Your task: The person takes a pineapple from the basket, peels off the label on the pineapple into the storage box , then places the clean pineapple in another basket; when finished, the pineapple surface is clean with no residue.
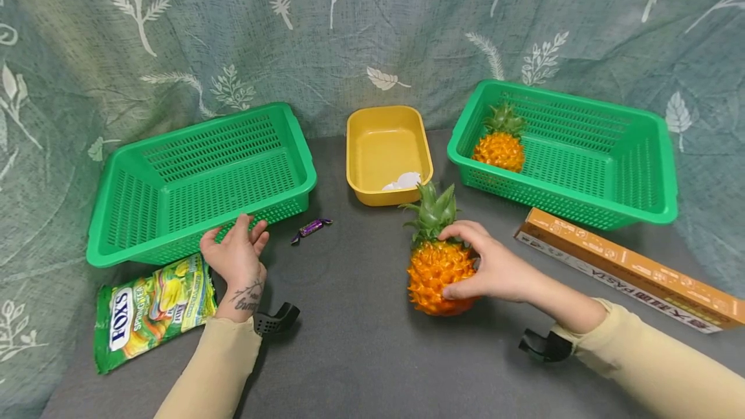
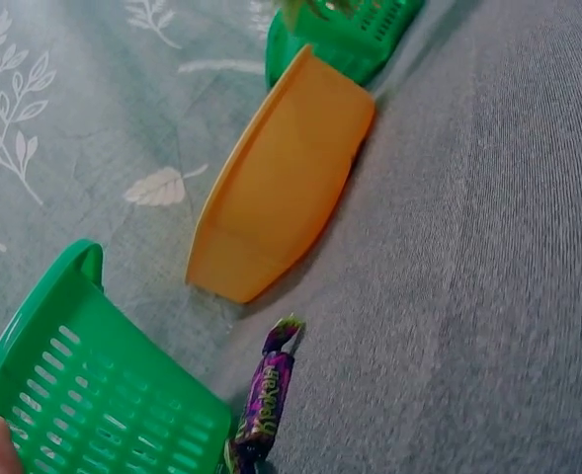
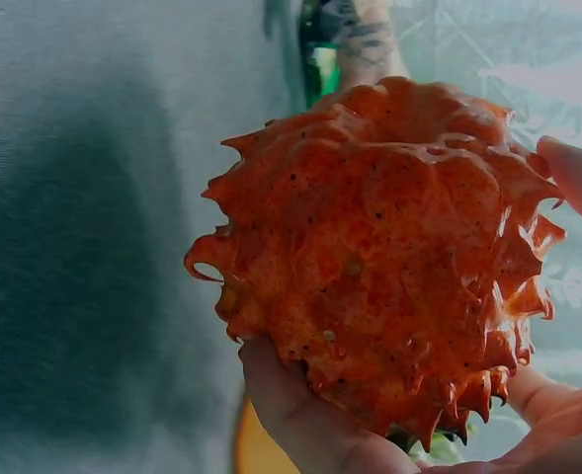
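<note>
My right hand [image 1: 495,264] grips an orange toy pineapple [image 1: 440,277] with a green leafy crown, thumb on its near side and fingers curled round its far side. Seen from the right wrist, the spiky orange pineapple [image 3: 379,257] fills most of the view and shows its base, above the grey table. My left hand [image 1: 238,247] holds nothing, its fingers loosely bent at the front rim of the left green basket [image 1: 204,228]. To its right lies a purple wrapped candy [image 1: 311,227]. Below its wrist is a green FOX'S candy bag [image 1: 154,312].
A yellow bin [image 1: 388,197] with white rounded pieces [image 1: 405,181] stands at the back middle. The right green basket [image 1: 559,200] contains a second pineapple [image 1: 500,149]. An orange pasta box [image 1: 628,267] lies in front of it. A patterned curtain [image 1: 396,31] hangs behind.
</note>
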Available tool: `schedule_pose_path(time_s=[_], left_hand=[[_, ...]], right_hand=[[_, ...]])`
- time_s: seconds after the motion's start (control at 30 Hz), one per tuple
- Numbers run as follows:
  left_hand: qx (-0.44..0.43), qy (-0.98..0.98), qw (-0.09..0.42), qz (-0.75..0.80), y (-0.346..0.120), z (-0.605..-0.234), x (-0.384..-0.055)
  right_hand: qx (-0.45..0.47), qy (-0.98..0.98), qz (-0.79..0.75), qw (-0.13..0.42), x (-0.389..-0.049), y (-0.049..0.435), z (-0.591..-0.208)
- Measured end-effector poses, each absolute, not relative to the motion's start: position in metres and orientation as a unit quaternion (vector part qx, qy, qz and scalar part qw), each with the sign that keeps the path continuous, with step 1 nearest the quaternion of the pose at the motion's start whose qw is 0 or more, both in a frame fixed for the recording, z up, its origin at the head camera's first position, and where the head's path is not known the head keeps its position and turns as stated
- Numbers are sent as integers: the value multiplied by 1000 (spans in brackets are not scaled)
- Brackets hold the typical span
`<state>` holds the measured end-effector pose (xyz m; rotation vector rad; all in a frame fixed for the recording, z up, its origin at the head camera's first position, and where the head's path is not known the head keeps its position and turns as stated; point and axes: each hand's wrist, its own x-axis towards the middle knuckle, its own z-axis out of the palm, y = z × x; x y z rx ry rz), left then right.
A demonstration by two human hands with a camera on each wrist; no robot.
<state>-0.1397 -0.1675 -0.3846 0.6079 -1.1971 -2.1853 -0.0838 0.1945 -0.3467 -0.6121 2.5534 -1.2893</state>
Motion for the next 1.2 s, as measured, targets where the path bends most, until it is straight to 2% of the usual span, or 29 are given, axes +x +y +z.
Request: schedule_pose_path(time_s=[0.23, 0.33, 0.47, 0.67, 0.87, 1.0, 1.2], left_hand=[[233, -439, 295, -816, -170, -385, -140], [239, -443, 293, -813, -171, -385, -140], [247, -445, 295, -809, -171, -386, -140], [245, -445, 296, -809, -172, -385, -140], [244, -451, 290, -808, -171, -384, -140], [246, -451, 286, -809, -172, -383, -140], [246, -446, 285, -812, -173, -382, -140]], right_hand=[[-242, 857, -447, 90, -88, 203, -316], [-243, 844, -471, 82, -97, 212, -294], [-239, 828, -506, 45, -117, 234, -264], [-182, 825, -535, -9, -154, 289, -227], [-102, 881, -459, -48, -182, 351, -219], [-32, 917, -398, -19, -190, 379, -230], [13, 920, -380, 95, -198, 400, -255]])
